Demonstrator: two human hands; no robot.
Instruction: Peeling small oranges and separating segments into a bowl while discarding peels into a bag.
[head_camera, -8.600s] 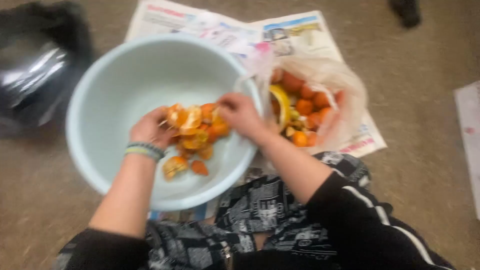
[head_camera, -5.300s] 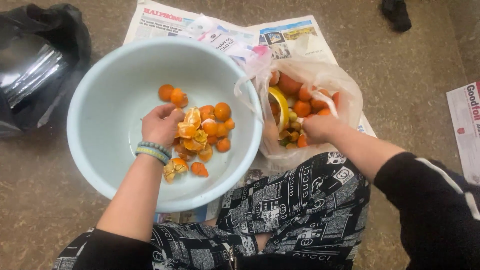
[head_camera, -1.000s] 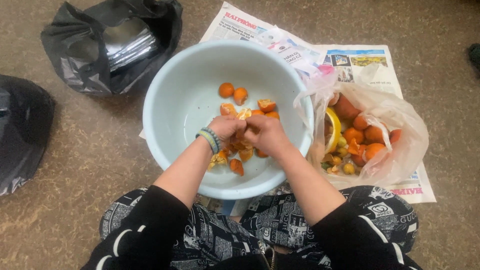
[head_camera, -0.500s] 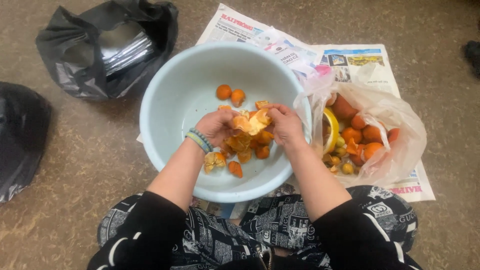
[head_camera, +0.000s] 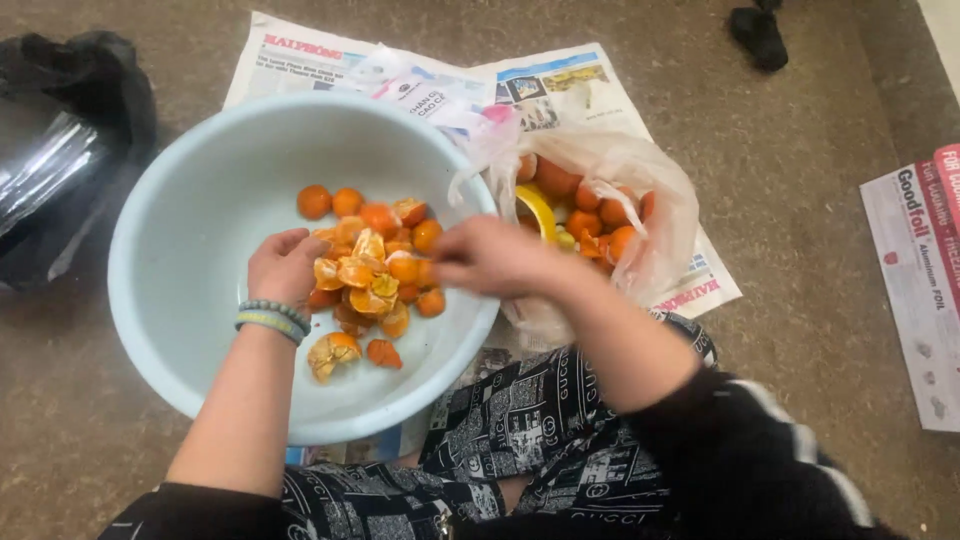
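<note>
While the left hand (head_camera: 285, 268) is cupping peeled orange fruit pieces (head_camera: 365, 275) inside the pale blue plastic basin (head_camera: 180, 300), the blurred right hand (head_camera: 490, 255), grip unclear, is hovering between basin and clear plastic fruit bag (head_camera: 640, 235) on its right.

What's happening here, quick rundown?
A person sits on the floor over a pale blue basin that holds small orange citrus fruits, some whole, some opened. The left hand rests in the basin against the pile of opened pieces. The right hand, blurred, is over the basin's rim next to a clear plastic bag with more whole fruit; what its grip holds can't be told. Newspaper lies underneath, and a black bag sits at left.
</note>
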